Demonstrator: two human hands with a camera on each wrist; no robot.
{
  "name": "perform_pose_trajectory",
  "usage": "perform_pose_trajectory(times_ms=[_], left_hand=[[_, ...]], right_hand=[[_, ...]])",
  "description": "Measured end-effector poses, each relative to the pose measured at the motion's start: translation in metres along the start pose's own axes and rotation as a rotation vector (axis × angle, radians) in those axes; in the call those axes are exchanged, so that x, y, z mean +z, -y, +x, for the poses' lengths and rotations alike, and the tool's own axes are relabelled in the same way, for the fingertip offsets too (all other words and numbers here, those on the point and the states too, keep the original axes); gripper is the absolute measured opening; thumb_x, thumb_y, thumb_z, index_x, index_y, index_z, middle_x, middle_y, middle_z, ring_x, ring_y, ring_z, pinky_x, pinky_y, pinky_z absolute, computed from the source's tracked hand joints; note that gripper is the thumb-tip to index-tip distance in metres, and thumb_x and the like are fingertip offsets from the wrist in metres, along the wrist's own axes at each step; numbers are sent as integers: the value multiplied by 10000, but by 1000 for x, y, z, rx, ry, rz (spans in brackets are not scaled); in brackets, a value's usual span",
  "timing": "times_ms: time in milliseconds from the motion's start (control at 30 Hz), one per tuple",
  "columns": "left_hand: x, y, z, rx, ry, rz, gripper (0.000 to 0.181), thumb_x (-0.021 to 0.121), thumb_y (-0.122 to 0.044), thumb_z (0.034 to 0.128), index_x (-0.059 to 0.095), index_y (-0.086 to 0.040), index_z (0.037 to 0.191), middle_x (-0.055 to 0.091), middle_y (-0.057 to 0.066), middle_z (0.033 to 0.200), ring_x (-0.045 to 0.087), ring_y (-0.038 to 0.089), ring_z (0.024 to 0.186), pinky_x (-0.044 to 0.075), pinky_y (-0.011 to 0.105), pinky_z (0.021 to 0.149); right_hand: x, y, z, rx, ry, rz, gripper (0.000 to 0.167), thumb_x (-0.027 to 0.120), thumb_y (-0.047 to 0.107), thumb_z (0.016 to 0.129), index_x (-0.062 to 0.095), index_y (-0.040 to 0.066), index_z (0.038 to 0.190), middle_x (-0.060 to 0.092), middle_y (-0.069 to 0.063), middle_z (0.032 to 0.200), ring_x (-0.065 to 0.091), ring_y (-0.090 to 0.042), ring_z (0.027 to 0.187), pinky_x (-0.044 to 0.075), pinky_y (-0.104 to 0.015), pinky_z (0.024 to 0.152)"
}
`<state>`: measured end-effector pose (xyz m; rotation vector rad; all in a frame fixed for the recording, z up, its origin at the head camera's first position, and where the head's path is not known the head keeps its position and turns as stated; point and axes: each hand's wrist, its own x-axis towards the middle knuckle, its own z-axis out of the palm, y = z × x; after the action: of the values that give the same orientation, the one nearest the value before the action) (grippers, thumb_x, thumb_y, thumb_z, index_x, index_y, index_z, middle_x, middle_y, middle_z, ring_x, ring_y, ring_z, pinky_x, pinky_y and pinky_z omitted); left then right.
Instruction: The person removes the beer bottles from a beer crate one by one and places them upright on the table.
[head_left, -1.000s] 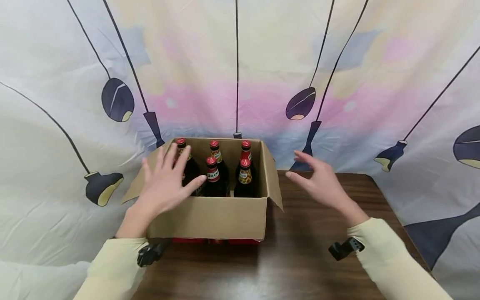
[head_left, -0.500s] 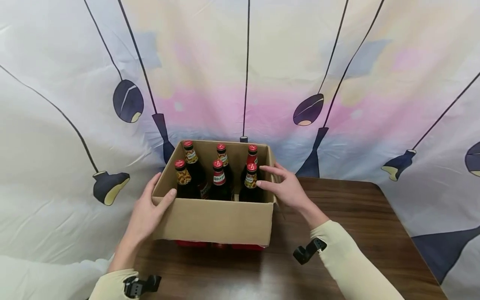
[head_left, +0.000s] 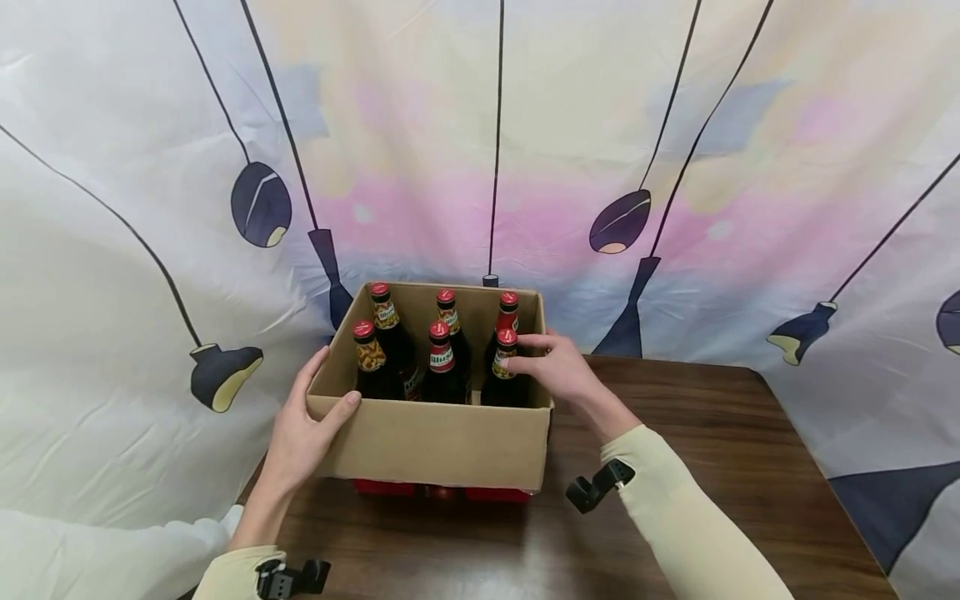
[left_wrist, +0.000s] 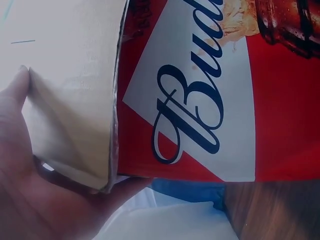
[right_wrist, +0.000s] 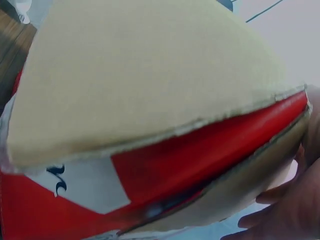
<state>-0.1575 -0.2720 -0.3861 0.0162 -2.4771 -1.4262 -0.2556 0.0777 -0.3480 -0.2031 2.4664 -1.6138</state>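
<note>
An open cardboard box [head_left: 435, 442] with its front flap folded down holds several dark beer bottles with red caps. My left hand [head_left: 300, 437] grips the box's left front corner, thumb on the front flap and fingers round the left side; the left wrist view shows the thumb on the cardboard flap [left_wrist: 75, 100]. At the right side, my right hand [head_left: 564, 371] reaches over the box edge and pinches the neck of the front right beer bottle [head_left: 507, 337], thumb across its label. Other fingers of this hand [right_wrist: 295, 205] lie outside by the right flap [right_wrist: 260, 175].
Red printed sides of the box [left_wrist: 285, 120] show under the flaps. The box stands on a brown wooden table [head_left: 675, 467], whose edge runs along the right. A cloth backdrop [head_left: 570, 125] with printed lamps hangs close behind. White cloth [head_left: 97, 542] lies at the left.
My left hand has moved from above the bottles down to the box's left corner. My right hand has come in from the right to the front right bottle's neck.
</note>
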Motion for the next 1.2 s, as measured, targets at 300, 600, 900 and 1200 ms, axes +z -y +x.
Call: perform_pose_trajectory(times_ms=[300, 600, 900, 1200], left_hand=[[6, 1, -4, -12, -43, -31, 730, 698, -355, 1014, 347, -276, 1649, 336, 159, 1694, 382, 386, 1481, 321, 638, 1134], [9, 3, -8, -42, -68, -65, 698, 683, -410, 1014, 371, -284, 1625, 308, 93, 1712, 361, 370, 1477, 295, 645, 1140], [15, 7, -8, -47, -71, -174, 746, 690, -324, 1018, 306, -281, 1656, 233, 72, 1739, 324, 382, 1476, 284, 659, 1133], [19, 7, -8, -57, -97, -216, 738, 662, -333, 1036, 269, -310, 1660, 239, 63, 1730, 299, 331, 1503, 251, 661, 1172]], right_hand=[[8, 6, -1, 1, -61, -41, 582, 803, 326, 922, 667, 69, 1426, 274, -184, 1721, 224, -405, 1606, 306, -609, 1237], [12, -1, -5, -83, -166, -71, 566, 841, 315, 892, 709, 7, 1348, 154, -19, 1783, 19, -330, 1656, 119, -603, 1299], [10, -4, -10, -167, -179, -7, 512, 852, 296, 887, 741, 29, 1309, 354, 84, 1712, 48, -227, 1662, 73, -624, 1297], [-3, 22, -23, -214, -151, 163, 446, 825, 252, 927, 742, 86, 1333, 703, -150, 1379, 616, -304, 1317, 528, -451, 1059]])
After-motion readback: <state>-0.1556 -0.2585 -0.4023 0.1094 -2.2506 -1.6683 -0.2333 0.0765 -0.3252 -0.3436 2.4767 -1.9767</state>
